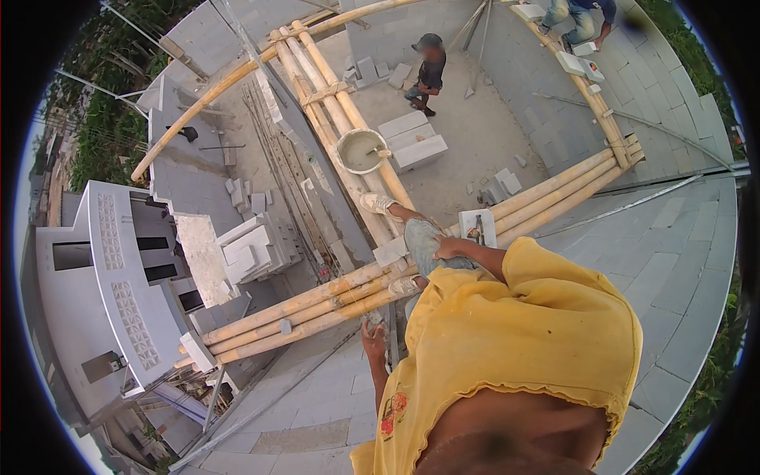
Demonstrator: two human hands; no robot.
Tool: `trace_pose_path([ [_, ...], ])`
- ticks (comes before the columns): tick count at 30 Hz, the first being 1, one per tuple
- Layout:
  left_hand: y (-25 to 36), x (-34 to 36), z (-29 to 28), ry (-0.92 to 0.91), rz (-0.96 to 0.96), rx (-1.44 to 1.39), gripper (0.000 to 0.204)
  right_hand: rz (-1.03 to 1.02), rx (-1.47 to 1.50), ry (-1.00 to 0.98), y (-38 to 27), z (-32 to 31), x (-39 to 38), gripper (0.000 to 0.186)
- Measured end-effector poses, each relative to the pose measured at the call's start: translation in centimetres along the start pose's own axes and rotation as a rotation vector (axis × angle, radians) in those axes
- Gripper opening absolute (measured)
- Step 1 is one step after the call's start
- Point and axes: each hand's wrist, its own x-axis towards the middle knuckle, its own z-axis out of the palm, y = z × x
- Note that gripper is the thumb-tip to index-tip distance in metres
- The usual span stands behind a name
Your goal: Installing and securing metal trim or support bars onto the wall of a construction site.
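My right hand (450, 247) rests on the knee of my grey-blue trousers (423, 237), its fingers lying over the cloth. Lower and to the left, my left hand (374, 342) is raised beside the wall top, just below the bamboo poles (309, 313). Its fingers look apart and slightly curved; nothing plainly sits in them. My feet, in pale worn shoes (378, 203), stand on the poles. Close to my right hand lies a light block (488, 220) with a small dark tool (475, 233) on it. Ahead, a round bucket of grey mortar (361, 151) stands on the poles.
Below, a person (431, 67) stands on the floor near stacked pale blocks (416, 146). Another person (580, 22) crouches on the far right scaffold. More blocks (257, 245) are piled at left. Block walls (633, 237) and metal braces surround the drop beneath the bamboo.
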Motion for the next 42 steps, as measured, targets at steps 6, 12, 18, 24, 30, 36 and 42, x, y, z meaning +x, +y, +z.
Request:
trace_pose_path([
  [6, -0.7, 0.9, -1.2, 0.062, 0.086, 0.012, 0.063, -0.034, 0.032, -0.053, 0.1, -0.2, 0.7, 0.094],
  [12, -3.5, 0.8, -0.4, 0.125, 0.214, -0.005, 0.058, -0.011, 0.045, -0.082, -0.7, -0.6, -0.2, 0.089],
  [18, -3.5, -1.9, 2.4, 0.036, 0.106, 0.102, 0.063, -0.029, 0.101, -0.13, -1.5, -1.2, -1.4, 0.087],
  [24, -3.4, -4.9, 6.1, -0.273, 0.041, 0.169, 0.081, -0.027, 0.126, -0.143, -2.0, -1.8, -1.8, 0.087],
  [30, -5.4, -4.3, 6.4, -0.154, 0.039, 0.175, 0.071, -0.048, 0.084, -0.141, -2.4, -1.8, -2.0, 0.087],
  [36, -6.9, -4.5, 5.6, -0.033, 0.048, 0.17, 0.057, -0.056, 0.104, -0.148, -3.2, -1.5, -1.9, 0.087],
  [42, -7.4, -3.9, 3.3, 0.136, 0.125, 0.095, 0.058, -0.057, 0.057, -0.16, -4.6, -1.2, -1.7, 0.091],
])
